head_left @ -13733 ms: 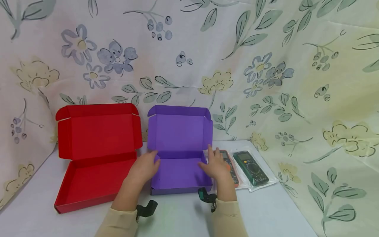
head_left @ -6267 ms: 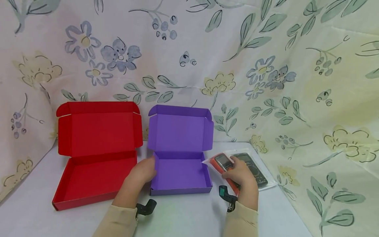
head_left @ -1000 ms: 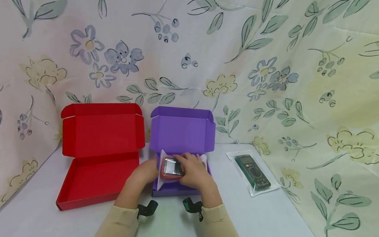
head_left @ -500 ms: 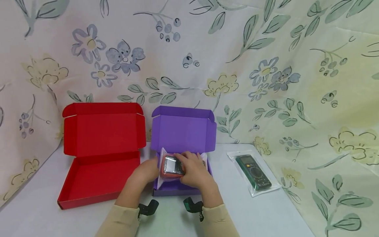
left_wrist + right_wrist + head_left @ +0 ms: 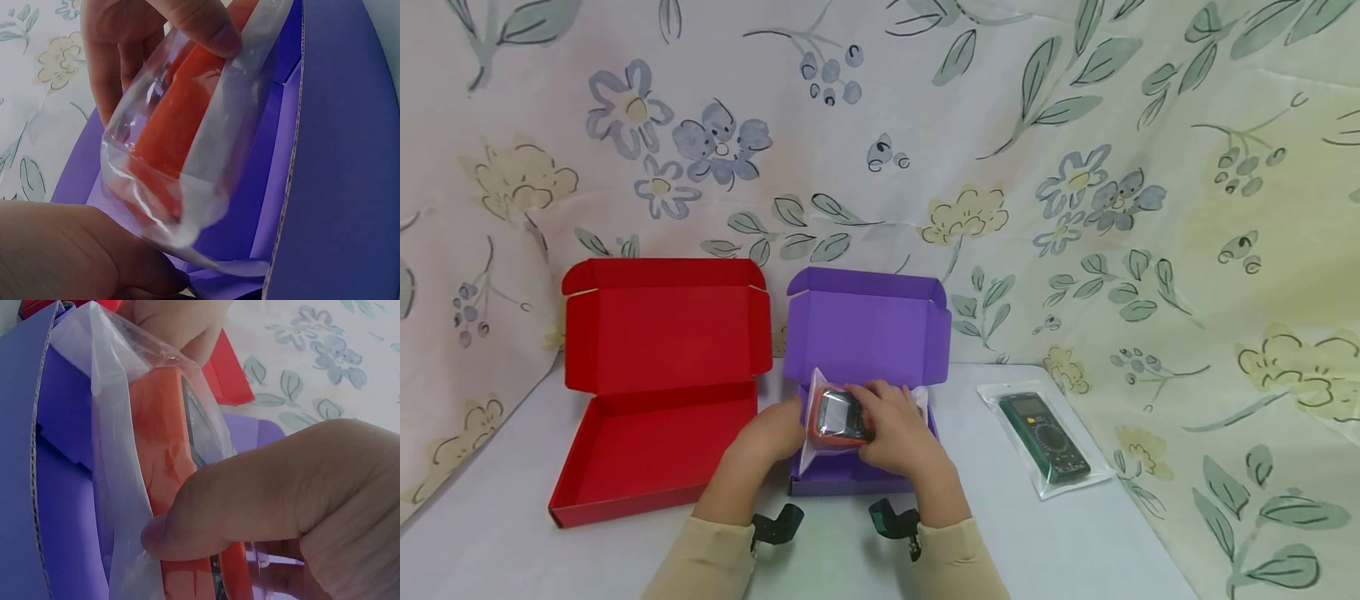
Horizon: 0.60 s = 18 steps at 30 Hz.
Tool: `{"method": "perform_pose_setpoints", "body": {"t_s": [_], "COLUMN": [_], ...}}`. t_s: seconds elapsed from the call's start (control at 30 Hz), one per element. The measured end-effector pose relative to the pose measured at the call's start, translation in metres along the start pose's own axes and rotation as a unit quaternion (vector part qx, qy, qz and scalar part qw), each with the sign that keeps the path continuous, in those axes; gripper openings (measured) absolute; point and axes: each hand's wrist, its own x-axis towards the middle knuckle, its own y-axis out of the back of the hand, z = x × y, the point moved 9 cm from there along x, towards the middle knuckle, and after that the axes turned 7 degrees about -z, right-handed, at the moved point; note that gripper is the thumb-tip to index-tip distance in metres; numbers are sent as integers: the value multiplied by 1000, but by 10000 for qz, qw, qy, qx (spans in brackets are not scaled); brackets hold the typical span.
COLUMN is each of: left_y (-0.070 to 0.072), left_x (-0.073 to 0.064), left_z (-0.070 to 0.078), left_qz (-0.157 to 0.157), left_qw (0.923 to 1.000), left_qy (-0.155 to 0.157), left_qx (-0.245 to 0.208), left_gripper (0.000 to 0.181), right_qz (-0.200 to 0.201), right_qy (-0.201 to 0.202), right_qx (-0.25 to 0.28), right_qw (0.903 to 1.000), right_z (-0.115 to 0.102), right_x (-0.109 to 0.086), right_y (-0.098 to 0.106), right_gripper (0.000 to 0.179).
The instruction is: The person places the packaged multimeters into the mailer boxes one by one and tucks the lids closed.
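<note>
My right hand point(image 5: 898, 429) grips an orange multimeter point(image 5: 837, 414) in a clear plastic bag, its thumb along one side and fingers on the other. The multimeter is held tilted over the open purple box point(image 5: 865, 486), screen end to the left. In the right wrist view, the thumb presses the bag against the orange casing point(image 5: 162, 437). My left hand point(image 5: 767, 433) holds the purple box's left wall; its fingertips are mostly hidden. In the left wrist view, the bag's end hangs close above that left hand point(image 5: 81, 250).
An open red box point(image 5: 655, 458) stands left of the purple one, its lid raised. A green multimeter point(image 5: 1045, 437) in a clear bag lies on the white table point(image 5: 1000, 533) to the right. Floral cloth point(image 5: 880, 125) hangs behind.
Earlier, my right hand gripped the orange multimeter beside the green one, then carried it left over the purple box. In the last second the multimeter has barely moved; my left hand stays at the box.
</note>
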Motion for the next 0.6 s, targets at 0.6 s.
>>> {"method": "perform_pose_setpoints", "body": {"t_s": [0.6], "left_y": [4], "left_x": [0], "left_z": [3], "left_qz": [137], "left_qw": [9994], "left_qy": [-322], "left_qx": [56], "left_gripper": [43], "right_qz": [401], "right_qy": [159], "right_qx": [802], "right_qw": [9959], "right_z": [10], "right_x": [-5], "right_y": [17], "right_gripper": [93]}}
